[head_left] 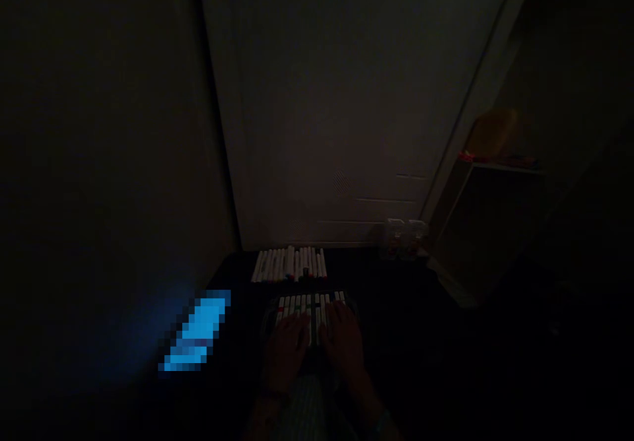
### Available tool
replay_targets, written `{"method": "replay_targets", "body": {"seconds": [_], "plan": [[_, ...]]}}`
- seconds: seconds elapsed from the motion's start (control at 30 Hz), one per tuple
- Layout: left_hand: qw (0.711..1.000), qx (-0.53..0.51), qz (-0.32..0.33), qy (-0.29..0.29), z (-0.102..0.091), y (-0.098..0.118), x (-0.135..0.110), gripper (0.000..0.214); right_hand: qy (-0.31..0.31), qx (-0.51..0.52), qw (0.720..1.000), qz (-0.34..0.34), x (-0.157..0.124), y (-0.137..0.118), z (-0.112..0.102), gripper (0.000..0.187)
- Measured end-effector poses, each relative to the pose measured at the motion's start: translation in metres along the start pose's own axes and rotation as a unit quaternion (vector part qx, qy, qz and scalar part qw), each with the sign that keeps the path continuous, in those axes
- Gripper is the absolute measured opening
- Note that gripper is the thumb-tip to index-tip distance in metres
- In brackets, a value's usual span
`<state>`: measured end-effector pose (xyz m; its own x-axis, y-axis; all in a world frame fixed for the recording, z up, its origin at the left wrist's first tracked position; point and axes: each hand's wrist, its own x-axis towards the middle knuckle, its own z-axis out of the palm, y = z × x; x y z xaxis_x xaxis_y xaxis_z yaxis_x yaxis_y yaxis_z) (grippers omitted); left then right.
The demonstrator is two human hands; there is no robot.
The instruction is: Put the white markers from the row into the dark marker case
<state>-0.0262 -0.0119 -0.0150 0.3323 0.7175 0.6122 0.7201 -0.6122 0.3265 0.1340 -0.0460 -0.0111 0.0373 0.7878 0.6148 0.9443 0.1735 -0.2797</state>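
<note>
The room is very dark. Low in the view, white pens that look like markers (302,302) lie side by side in a dark, shallow tray (314,322), in two groups with a gap between. Over the left group rests my left hand (290,343), palm down, fingers stretched toward the far side. My right hand (343,335) lies the same way over the right group. Both hands seem to touch the pens and grip none; the fingers partly hide them. Just beyond the tray, another row of white markers (290,265) lies on the dark surface, several with coloured ends.
A bright blue pixelated screen (198,332) glows at the left. Two clear containers (406,237) stand at the back right against a pale panel (337,131). Farther right is a box-like shelf (475,223) with a yellowish object (493,132) on top.
</note>
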Motion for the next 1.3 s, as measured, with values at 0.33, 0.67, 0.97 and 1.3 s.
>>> {"method": "replay_targets", "body": {"seconds": [0.33, 0.67, 0.97, 1.3], "plan": [[1.0, -0.012, -0.009, 0.012, -0.0008, 0.0006, -0.0004, 0.03, 0.01, 0.0, 1.0, -0.003, 0.0001, 0.0009, 0.001, 0.045], [1.0, -0.009, 0.003, 0.011, 0.0, 0.0006, -0.0001, 0.03, 0.007, -0.002, 1.0, 0.003, -0.0004, 0.0006, 0.0023, 0.045], [1.0, -0.007, 0.014, 0.012, 0.0031, -0.0028, -0.0009, 0.03, 0.008, -0.001, 1.0, 0.007, 0.0003, -0.0017, -0.0009, 0.046], [1.0, -0.005, 0.011, -0.005, 0.0043, -0.0048, -0.001, 0.031, 0.005, 0.001, 1.0, 0.003, 0.0026, -0.0025, -0.0042, 0.047]]}}
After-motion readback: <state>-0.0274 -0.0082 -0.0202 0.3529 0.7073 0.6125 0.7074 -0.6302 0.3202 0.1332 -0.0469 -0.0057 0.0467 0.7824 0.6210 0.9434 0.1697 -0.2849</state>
